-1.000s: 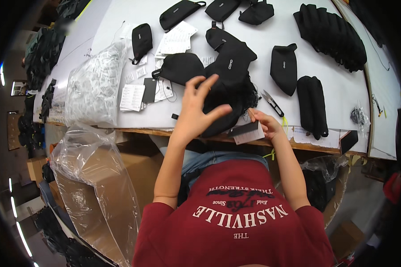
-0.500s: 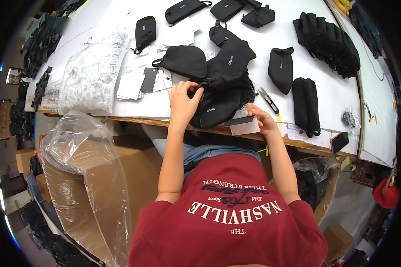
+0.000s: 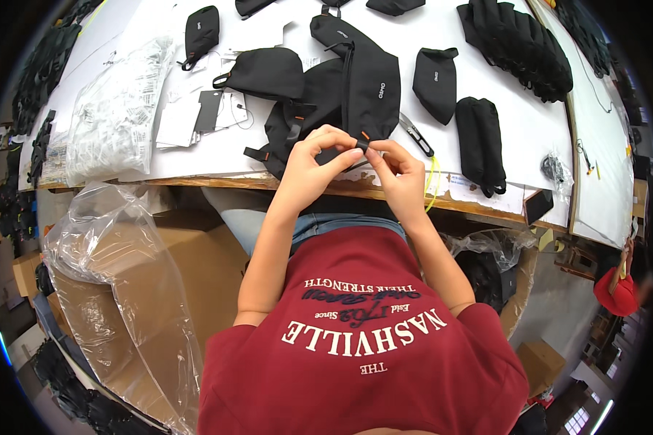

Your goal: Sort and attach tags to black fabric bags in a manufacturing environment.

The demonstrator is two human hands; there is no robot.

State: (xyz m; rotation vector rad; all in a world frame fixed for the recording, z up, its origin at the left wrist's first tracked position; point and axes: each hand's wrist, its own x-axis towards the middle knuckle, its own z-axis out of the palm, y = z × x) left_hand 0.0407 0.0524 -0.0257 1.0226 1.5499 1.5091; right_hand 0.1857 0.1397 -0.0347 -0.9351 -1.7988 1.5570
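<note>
Both hands are seen brought together at the near edge of the table (image 3: 196, 163). The left hand (image 3: 308, 170) is curled, thumb and forefinger narrowed to a pinch; the right hand (image 3: 399, 174) mirrors it, fingertips (image 3: 374, 148) closed tight. Btwn the two pinches a small black zipper end w/ an orange pull (image 3: 365, 135) is gripped, at the lower tip of the black waist bag (image 3: 366, 83), which lies on the table just beyond the knuckles, on top of a second black bag (image 3: 297, 119) w/ orange-tipped straps.

Vs. 1 s ago: the left hand was spread wide and flat over the bag pile; half a sec. later it was pressed on the bag w/ fingers loosely bent. Now it has been drawn back and closed to a pinch. The right hand, earlier held apart at the table edge by a white card, has been moved inward until its fingertips touch the left's. That card is no longer seen in the hand. The waist bag, formerly bunched under the palm, is now laid out long and straight.

Just right of the hands, thread snips (image 3: 416, 134) lie on the table; beyond them a rolled black pouch (image 3: 480, 141). Left of the bags, white paper tags (image 3: 189, 119) and a clear plastic packet (image 3: 112, 116) are seen. A plastic-lined carton (image 3: 123, 290) stands below the table edge.
</note>
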